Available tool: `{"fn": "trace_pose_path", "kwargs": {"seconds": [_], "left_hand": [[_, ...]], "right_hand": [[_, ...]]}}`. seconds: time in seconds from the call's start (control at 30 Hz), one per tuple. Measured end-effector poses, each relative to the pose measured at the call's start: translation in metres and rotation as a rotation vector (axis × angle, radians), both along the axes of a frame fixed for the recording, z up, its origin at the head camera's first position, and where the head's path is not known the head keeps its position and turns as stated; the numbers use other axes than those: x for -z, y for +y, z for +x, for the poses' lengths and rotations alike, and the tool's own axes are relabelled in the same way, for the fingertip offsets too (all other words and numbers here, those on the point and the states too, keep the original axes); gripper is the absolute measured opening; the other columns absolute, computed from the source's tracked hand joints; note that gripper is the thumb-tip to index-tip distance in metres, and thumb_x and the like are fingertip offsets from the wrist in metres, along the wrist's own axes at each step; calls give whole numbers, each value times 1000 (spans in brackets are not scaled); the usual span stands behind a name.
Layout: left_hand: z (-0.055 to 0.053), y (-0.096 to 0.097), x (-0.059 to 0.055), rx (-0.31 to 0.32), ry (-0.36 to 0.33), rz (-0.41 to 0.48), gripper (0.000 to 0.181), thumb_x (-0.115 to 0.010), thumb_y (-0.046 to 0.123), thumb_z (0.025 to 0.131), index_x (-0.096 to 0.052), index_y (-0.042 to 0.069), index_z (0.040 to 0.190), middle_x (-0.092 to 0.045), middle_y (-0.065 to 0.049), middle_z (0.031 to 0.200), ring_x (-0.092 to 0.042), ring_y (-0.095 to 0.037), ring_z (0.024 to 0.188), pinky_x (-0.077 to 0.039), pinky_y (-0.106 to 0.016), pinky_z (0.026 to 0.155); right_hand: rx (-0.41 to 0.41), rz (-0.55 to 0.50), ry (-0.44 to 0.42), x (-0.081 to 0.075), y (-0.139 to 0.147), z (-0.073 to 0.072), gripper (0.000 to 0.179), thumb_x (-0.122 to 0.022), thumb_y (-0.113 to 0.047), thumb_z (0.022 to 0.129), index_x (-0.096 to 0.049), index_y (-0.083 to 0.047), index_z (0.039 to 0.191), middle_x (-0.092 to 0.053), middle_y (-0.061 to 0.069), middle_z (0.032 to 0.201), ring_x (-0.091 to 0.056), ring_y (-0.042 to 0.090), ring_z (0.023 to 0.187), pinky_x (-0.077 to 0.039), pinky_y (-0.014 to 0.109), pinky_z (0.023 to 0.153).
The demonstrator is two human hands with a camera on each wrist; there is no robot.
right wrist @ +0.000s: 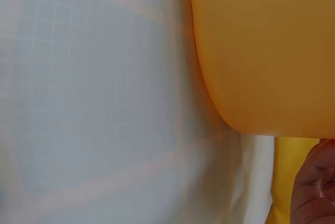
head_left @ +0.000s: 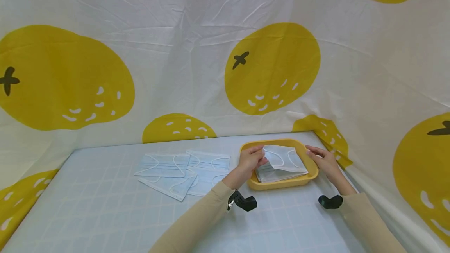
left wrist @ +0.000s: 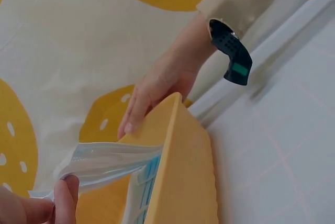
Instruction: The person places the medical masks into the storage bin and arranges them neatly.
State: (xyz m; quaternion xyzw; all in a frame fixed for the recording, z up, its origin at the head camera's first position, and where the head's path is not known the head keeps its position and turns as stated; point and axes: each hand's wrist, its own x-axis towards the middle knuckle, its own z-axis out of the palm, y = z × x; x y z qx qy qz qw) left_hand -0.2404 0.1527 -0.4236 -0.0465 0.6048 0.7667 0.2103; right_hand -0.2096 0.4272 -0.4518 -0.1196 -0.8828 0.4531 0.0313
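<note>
A pale face mask (head_left: 290, 159) with white ear loops is raised at its left side over the yellow tray (head_left: 281, 185). My left hand (head_left: 250, 160) pinches that side between thumb and fingers; the left wrist view shows the mask (left wrist: 112, 161) stretching from the fingertips into the tray. Below it, more masks (head_left: 272, 175) lie stacked in the tray. At the tray's right end is my right hand (head_left: 325, 163), its fingers extended by the rim and holding no mask. In the right wrist view, part of that hand (right wrist: 314, 187) shows beside the tray wall.
Several blue face masks (head_left: 163, 165) lie overlapping on the table (head_left: 105, 206), left of the tray. A white curtain (head_left: 197, 69) with yellow fruit prints hangs behind the table and along its right side.
</note>
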Motion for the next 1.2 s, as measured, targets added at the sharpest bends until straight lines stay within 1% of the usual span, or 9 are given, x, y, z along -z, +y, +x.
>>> {"fn": "trace_pose_path", "kwargs": {"seconds": [0.27, 0.4, 0.47, 0.67, 0.73, 0.9, 0.97, 1.13, 1.2], "left_hand": [[-1, 0, 4, 49, 37, -63, 33, -58, 1, 92, -60, -2, 125, -71, -18, 103, -65, -7, 62, -59, -23, 66], [-2, -1, 3, 62, 51, -92, 33, -57, 1, 93, -61, 0, 126, -71, -15, 101, -64, -7, 62, -59, -25, 68], [-3, -1, 2, 62, 63, -99, 33, -58, 1, 93, -62, 1, 125, -71, -14, 99, -63, -6, 61, -59, -25, 67], [-2, -3, 4, 46, 134, -140, 28, -60, 0, 91, -67, 2, 119, -72, -14, 96, -64, -7, 61, -59, -24, 64], [-1, -3, 4, 38, 155, -171, 27, -60, 0, 91, -67, 2, 118, -73, -14, 96, -65, -7, 61, -59, -25, 64], [1, -4, 4, 35, 173, -218, 27, -59, 1, 91, -68, 2, 117, -73, -13, 95, -64, -8, 60, -59, -27, 66], [1, -5, 4, 48, 179, -234, 28, -59, 2, 92, -67, 2, 118, -72, -13, 96, -63, -7, 61, -59, -27, 67], [2, -10, 1, 98, 186, -319, 29, -58, 8, 93, -66, 2, 120, -69, -13, 111, -64, -9, 63, -59, -26, 68], [2, -11, -1, 122, 179, -352, 30, -58, 11, 94, -64, 1, 122, -67, -12, 117, -65, -11, 65, -59, -26, 69]], "right_hand": [[-7, -11, 9, -2, -2, 1, 57, -49, -41, 99, -47, -1, 140, -47, 26, 140, -45, 30, 122, -39, -1, 74], [-1, -14, 3, -2, -3, 1, 56, -49, -40, 99, -47, -1, 140, -47, 26, 140, -44, 30, 122, -39, -1, 73], [1, -16, 0, -2, -2, 1, 56, -49, -40, 99, -47, -1, 140, -47, 26, 140, -44, 30, 122, -40, -1, 73], [7, -23, -7, -1, -2, 1, 58, -49, -41, 99, -46, -1, 140, -45, 26, 141, -44, 32, 121, -40, 0, 73], [32, -27, -11, -1, -3, 1, 56, -50, -41, 98, -48, -2, 139, -47, 25, 140, -45, 31, 120, -41, 1, 73], [41, -26, -20, 0, -2, 0, 55, -50, -41, 98, -48, -4, 139, -47, 24, 141, -45, 33, 123, -41, 3, 74], [19, -19, -18, 1, -1, 0, 58, -48, -43, 99, -46, -2, 140, -44, 26, 142, -43, 35, 125, -40, 2, 76], [56, -43, -29, 5, 1, -3, 60, -51, -48, 96, -49, -6, 139, -46, 22, 142, -45, 30, 123, -43, 2, 75], [57, -47, -30, 6, 2, -3, 61, -51, -50, 95, -49, -6, 139, -46, 22, 142, -45, 30, 122, -44, 2, 75]]}}
